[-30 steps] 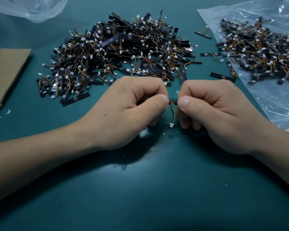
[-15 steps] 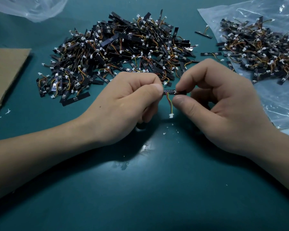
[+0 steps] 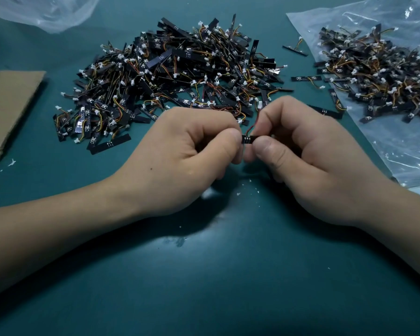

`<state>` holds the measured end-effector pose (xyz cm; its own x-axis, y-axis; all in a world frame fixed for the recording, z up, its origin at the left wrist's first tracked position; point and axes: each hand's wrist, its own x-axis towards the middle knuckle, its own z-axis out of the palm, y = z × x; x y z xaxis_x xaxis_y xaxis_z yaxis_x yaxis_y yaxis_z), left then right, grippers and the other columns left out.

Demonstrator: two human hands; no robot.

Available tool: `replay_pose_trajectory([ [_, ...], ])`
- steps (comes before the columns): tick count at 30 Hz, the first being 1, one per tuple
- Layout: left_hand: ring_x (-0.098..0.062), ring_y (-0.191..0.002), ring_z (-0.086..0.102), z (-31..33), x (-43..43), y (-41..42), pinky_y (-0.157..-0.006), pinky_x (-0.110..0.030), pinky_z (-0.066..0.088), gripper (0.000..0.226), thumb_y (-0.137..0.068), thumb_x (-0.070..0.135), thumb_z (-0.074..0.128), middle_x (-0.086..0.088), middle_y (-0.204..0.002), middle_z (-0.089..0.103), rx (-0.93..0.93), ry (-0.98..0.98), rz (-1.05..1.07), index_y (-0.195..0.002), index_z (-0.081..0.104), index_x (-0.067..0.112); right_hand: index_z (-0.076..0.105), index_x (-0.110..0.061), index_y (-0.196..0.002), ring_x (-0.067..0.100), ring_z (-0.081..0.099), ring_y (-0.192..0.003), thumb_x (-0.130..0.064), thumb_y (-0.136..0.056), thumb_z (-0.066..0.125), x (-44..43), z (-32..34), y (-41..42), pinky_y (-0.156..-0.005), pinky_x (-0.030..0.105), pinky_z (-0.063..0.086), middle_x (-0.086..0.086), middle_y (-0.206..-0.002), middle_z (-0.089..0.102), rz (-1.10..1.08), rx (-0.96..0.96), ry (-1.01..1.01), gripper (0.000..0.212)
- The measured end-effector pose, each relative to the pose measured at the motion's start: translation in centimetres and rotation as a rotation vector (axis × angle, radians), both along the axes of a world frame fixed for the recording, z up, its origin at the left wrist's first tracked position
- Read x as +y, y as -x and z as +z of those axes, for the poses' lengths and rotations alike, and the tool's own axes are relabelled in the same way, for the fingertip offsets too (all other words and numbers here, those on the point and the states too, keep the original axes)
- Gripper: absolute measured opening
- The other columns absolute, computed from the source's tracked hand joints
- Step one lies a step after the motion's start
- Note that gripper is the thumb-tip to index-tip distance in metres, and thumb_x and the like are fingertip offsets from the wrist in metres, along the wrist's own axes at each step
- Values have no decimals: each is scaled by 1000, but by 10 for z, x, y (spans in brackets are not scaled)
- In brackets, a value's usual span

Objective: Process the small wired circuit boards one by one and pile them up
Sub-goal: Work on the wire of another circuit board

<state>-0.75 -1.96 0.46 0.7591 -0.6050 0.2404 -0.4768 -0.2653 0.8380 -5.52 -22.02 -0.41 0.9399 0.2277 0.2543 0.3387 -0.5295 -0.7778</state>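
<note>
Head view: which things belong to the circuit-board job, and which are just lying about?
Job: board pinched between left hand and right hand; middle pile; right pile on plastic bag.
Lying about: cardboard sheet; crumpled plastic, far left; white crumbs.

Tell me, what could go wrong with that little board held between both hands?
The left hand and right hand pinch the board from both sides; bending hard might crack it. Its thin wire rises beside the right hand and could tear loose. Dropped, it might vanish into the pile just behind.
</note>
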Motion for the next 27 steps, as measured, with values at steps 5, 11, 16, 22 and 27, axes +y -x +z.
replay_pose_trajectory([
  [5, -7, -45, 48, 0, 0, 0, -45, -22, 39, 32, -96, 12, 51, -4, -53, 57, -25, 2, 41, -69, 66, 17, 54, -23, -94, 14, 61, -62, -23, -102, 54, 0, 3, 0, -60, 20, 44, -6, -77, 71, 17, -8, -11, 8],
  [11, -11, -47, 51, -3, 0, -2, -47, -24, 41, 12, -96, 15, 56, -5, -60, 61, 48, 54, 25, -87, 64, 14, 56, -19, -90, 18, 58, -54, -20, -99, 56, 0, 4, 1, -55, 29, 46, -1, -72, 70, -21, -21, -84, 9],
  [16, -7, -46, 48, -3, 1, -4, -46, -22, 38, 8, -95, 12, 61, -6, -63, 60, 31, 53, 35, -88, 60, 12, 56, -19, -89, 18, 57, -54, -21, -98, 57, 0, 3, 1, -55, 27, 45, -2, -71, 69, -25, -33, -58, 9],
  [22, -9, -45, 43, -4, 0, -4, -45, -22, 35, 10, -97, 18, 59, -10, -57, 54, 87, 94, 28, -88, 59, 12, 56, -20, -89, 17, 59, -51, -22, -98, 56, 0, 4, 1, -53, 29, 47, 0, -72, 70, -47, -16, -115, 9],
  [27, -26, -44, 36, -5, 1, -5, -42, -28, 29, 10, -98, 21, 58, -10, -52, 46, 79, 93, 27, -91, 60, 13, 56, -20, -90, 17, 58, -54, -20, -99, 56, 0, 4, 0, -56, 26, 46, -1, -71, 70, -52, -3, -114, 10],
])
